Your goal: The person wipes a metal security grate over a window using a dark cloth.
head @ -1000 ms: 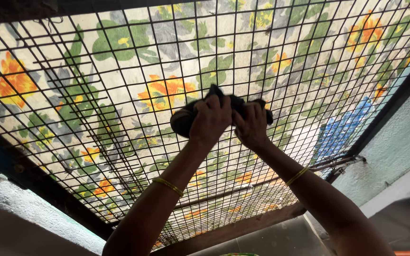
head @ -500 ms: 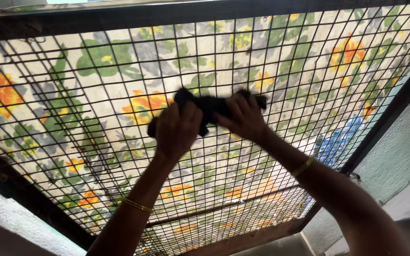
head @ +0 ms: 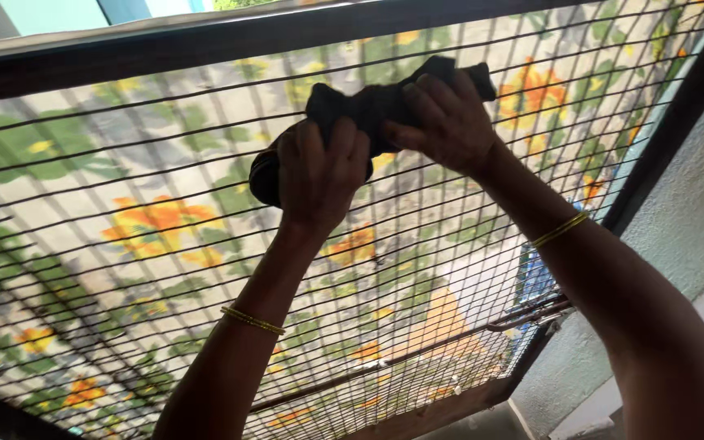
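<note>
Both my hands are raised overhead against a dark wire mesh grille. My left hand grips one end of a black cloth. My right hand holds the other end, up near the dark top frame bar. The cloth is bunched and pressed against the mesh between the two hands. Thin gold bangles ring both wrists. Behind the mesh lies a sheet printed with orange flowers and green leaves.
A dark frame edge runs down the right side of the grille, next to a rough pale wall. A metal latch sits at the grille's lower right. A wooden bar borders the bottom.
Both hands have carried the black cloth upward along the mesh, from mid-grille to near the top frame bar. The view has tilted and closed in.
</note>
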